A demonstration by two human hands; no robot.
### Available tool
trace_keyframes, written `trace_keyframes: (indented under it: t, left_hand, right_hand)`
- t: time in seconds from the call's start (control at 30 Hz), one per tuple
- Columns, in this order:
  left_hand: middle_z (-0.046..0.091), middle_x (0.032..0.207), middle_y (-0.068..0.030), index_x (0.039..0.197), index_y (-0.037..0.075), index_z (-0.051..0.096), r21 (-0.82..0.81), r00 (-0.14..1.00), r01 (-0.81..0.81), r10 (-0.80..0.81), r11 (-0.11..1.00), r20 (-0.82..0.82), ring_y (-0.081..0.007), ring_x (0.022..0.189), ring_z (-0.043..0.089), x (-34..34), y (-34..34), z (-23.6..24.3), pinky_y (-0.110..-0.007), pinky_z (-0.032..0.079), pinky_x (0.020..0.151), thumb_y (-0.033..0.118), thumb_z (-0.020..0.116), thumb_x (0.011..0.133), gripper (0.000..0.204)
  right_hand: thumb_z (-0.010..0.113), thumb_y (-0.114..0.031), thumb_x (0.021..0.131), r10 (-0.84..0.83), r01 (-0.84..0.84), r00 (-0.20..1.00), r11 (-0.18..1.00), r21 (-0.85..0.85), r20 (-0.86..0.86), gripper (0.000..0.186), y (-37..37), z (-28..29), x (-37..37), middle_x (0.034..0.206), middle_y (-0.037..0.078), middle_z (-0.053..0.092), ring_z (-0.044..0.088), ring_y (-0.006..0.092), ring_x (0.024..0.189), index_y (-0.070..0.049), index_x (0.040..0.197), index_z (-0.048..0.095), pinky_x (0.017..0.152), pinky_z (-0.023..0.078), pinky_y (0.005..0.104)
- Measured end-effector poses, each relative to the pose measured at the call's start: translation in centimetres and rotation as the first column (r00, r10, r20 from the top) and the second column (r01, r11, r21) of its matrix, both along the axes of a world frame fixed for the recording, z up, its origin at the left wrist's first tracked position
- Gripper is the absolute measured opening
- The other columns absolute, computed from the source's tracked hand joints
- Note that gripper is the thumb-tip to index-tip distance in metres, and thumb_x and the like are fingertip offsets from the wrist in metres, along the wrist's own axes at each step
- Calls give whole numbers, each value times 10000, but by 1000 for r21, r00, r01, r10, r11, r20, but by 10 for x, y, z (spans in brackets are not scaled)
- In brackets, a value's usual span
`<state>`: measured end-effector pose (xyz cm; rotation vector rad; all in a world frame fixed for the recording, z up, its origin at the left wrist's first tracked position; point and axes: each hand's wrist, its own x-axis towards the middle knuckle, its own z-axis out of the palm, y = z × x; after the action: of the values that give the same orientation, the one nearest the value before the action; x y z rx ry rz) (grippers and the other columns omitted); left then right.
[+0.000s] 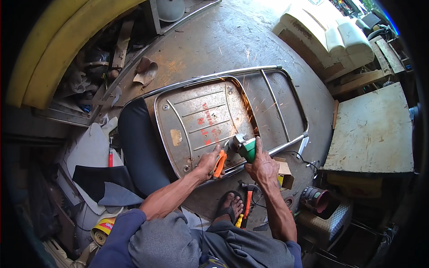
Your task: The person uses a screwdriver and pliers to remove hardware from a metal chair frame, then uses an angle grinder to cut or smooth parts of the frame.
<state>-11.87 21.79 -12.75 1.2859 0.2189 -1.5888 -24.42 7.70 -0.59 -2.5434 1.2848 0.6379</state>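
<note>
A green angle grinder (247,149) is gripped in my right hand (262,167), its head against the lower right part of a rusty metal chair panel (187,111). Orange sparks (247,100) spray away from it along the panel's right rim. My left hand (207,163) is closed round orange-handled pliers (219,165), whose jaws reach close to the grinder's head. I cannot make out what the jaws grip. The panel belongs to a chair lying on the floor, with a chrome tube frame (276,102) and a black padded part (142,147) at left.
By my sandalled foot (231,205) lie a hammer with an orange handle (249,200) and a yellow-handled tool (239,220). An open cardboard box (284,173) and a worn board (371,129) stand at right. At left are a red-handled tool (110,154) and a tape roll (102,230).
</note>
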Motion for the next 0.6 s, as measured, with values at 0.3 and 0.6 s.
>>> trace_keyframes:
  t: [0.3, 0.6]
  left_hand:
    - [629, 800, -130, 1161, 25, 570, -5, 1000, 5, -6, 1000, -29, -243, 573, 664, 2, 1, -3, -370, 561, 435, 644, 391, 1014, 661]
    - [635, 832, -180, 1157, 35, 552, -1, 971, -26, 25, 1000, -239, -334, 600, 658, 18, -8, -4, -472, 582, 523, 626, 350, 1027, 638]
  right_hand:
    - [765, -229, 741, 83, -81, 997, 985, -153, 8, 1050, 8, -6, 0, 1042, 203, 638, 687, 381, 910, -187, 1615, 185, 754, 551, 506]
    - [768, -200, 760, 184, -120, 967, 939, -324, 175, 1019, 10, -29, -16, 1007, 166, 622, 675, 354, 853, -228, 1613, 211, 692, 543, 489]
